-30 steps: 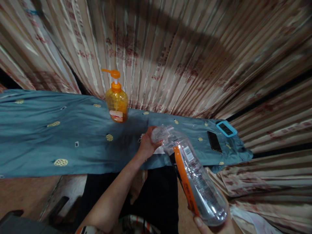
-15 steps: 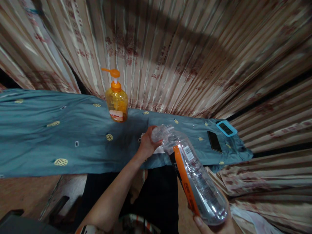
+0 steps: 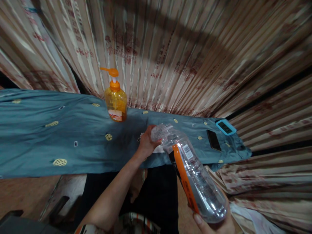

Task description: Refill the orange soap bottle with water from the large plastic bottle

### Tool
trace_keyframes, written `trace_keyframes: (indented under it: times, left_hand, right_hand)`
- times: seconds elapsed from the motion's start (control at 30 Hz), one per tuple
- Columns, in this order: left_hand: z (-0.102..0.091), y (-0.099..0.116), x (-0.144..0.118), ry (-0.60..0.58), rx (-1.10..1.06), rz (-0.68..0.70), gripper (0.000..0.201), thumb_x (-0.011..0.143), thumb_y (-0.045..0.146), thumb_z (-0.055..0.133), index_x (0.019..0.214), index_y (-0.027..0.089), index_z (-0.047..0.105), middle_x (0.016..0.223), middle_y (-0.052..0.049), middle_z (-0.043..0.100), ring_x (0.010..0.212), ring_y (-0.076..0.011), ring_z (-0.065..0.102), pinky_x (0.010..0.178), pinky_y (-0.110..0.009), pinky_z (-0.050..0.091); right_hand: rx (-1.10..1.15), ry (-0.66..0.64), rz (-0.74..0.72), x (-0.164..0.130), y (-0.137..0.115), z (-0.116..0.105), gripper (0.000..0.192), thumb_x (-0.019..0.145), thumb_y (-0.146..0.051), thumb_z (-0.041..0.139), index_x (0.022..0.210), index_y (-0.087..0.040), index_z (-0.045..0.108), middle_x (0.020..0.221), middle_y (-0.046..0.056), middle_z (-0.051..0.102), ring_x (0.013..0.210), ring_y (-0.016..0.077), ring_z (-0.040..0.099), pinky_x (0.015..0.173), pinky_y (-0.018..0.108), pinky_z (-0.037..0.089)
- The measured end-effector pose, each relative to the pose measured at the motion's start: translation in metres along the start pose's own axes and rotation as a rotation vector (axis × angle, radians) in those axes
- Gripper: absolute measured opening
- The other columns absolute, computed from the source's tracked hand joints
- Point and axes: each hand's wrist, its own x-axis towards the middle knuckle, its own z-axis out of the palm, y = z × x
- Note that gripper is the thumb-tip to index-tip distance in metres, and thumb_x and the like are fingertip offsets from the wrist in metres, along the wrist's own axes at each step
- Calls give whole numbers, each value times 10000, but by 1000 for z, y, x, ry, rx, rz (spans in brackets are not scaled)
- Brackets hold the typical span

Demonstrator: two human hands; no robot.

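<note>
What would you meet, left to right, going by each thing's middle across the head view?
Orange pump bottle, left hand, large clear bottle, dark phone, blue-framed display.

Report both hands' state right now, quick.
Left hand: closed on a clear plastic piece at the bottle's upper end; exact shape unclear.
Right hand: holding the clear bottle near its base, grip partly hidden.

Tilted clear bottle, pump dispenser, phone
</note>
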Motion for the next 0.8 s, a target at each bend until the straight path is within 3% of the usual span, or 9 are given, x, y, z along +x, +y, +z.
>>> trace_keyframes:
  times: [0.43,0.63,0.8]
  left_hand:
    - [0,-1,1,-5,-10,21,488,655,115,742,1109,179,575,1009,-34,741,916,-215,713,807,-312,558]
    - [2,-3,1,19,14,13,489,659,142,765,1109,183,579,1006,-40,750,916,-222,720,801,-320,566]
    - [1,-4,1,20,37,10,530,640,163,798,1123,185,581,1009,-41,748,928,-234,721,820,-332,565]
  right_hand:
    - [4,17,-31,-1,-5,2,1002,566,-670,801,1328,-100,488,1211,132,669,1058,269,668,890,303,533]
    - [-52,-3,-115,0,1,0,933,636,-680,758,1333,-125,483,1204,108,669,1051,238,665,890,279,514]
    - [-91,8,-117,0,2,-2,979,615,-716,756,1333,-109,482,1294,150,620,1177,274,614,990,304,465]
